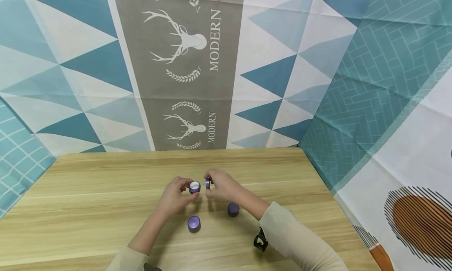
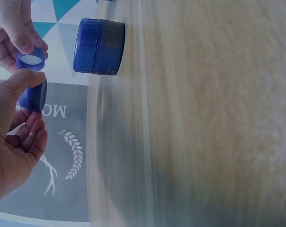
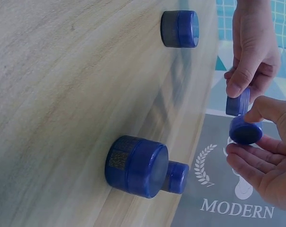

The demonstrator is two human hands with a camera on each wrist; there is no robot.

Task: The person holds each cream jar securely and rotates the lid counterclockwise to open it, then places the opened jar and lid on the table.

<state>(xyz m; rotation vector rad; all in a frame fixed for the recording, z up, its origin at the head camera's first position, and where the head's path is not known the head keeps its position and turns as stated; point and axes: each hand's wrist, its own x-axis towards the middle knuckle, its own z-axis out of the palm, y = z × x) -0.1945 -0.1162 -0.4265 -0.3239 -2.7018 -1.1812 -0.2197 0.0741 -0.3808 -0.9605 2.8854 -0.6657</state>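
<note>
Well beyond the open jar the surface ends — left hand pinching it, right hand a lid, jar's contents indistinct.

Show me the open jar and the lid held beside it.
Open jar (image 1: 194, 191): head view, on its purple side wall.
Lid (image 1: 207, 183): head view, on its purple outer edge.

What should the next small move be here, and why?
Probably turn the lid level and bring it over the jar: the left hand holds the jar uncovered, white showing inside, while the right hand pinches the lid on edge beside it, with a gap between them.
</note>
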